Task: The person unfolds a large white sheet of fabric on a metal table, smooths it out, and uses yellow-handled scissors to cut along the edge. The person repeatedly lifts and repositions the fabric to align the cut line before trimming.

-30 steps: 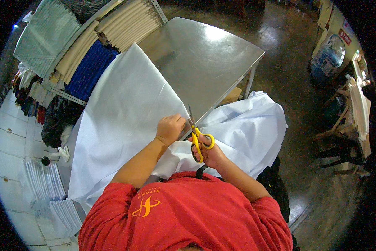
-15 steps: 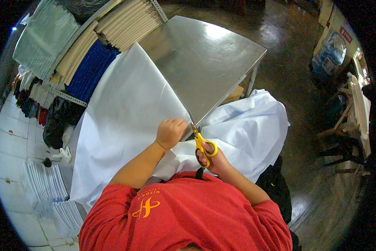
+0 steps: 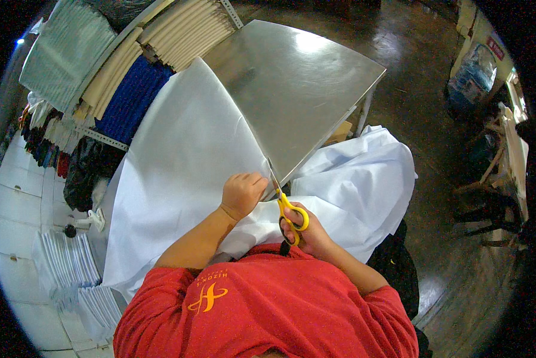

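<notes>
White fabric [image 3: 178, 143] covers the left part of a metal table [image 3: 297, 77] and hangs down toward me. My left hand [image 3: 243, 194] is closed on the fabric near its cut edge, just left of the blades. In my right hand [image 3: 306, 230] are scissors [image 3: 284, 206] with yellow and black handles, my fingers through the loops. Their blades point away from me at the fabric's edge, close to the table's near corner; whether they are fully closed is hard to tell. More of the white fabric lies bunched to the right, below the table edge.
At the left, a metal shelf [image 3: 104, 138] bears folded cream cloth [image 3: 187, 33] and blue cloth [image 3: 130, 95]. Stacks of folded white cloth [image 3: 71, 259] stand lower left. A plastic-wrapped blue bundle [image 3: 473, 77] and a wooden frame [image 3: 494, 158] are at the far right.
The scissors' handles have drawn closer together in my right hand. My left hand stays on the fabric in nearly the same spot. The view has shifted slightly.
</notes>
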`<act>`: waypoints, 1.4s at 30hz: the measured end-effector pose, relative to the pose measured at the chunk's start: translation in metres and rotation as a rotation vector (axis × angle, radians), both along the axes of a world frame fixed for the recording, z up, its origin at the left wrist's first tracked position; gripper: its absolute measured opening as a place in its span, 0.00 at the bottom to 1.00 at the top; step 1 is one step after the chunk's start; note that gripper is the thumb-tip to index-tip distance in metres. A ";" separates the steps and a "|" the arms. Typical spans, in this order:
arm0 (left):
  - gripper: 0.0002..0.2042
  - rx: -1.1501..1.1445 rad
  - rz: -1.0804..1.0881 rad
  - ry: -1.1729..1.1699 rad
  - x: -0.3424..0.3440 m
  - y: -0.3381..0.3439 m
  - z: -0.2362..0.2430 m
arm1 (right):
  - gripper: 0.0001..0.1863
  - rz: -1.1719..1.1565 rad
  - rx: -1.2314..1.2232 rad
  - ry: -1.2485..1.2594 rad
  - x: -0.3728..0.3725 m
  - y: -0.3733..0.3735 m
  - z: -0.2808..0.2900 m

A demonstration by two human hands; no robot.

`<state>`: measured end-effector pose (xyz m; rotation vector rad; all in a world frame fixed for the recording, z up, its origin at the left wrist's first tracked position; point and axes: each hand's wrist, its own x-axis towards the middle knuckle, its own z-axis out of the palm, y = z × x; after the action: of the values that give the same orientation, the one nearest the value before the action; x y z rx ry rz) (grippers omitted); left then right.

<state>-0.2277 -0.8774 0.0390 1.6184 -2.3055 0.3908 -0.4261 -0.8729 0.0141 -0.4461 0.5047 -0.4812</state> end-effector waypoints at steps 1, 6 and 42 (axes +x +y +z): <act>0.03 -0.001 0.006 0.002 0.001 0.001 0.001 | 0.21 0.001 -0.001 0.009 0.001 0.000 0.002; 0.04 -0.007 0.002 0.054 0.003 0.001 0.007 | 0.21 -0.009 -0.008 0.045 -0.001 0.003 0.010; 0.02 -0.083 0.240 0.047 -0.012 0.008 0.038 | 0.21 -0.070 0.033 -0.072 0.019 0.004 0.040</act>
<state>-0.2397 -0.8698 0.0774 1.8473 -2.0387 0.4899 -0.4072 -0.8687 0.0540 -0.3793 0.4589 -0.5538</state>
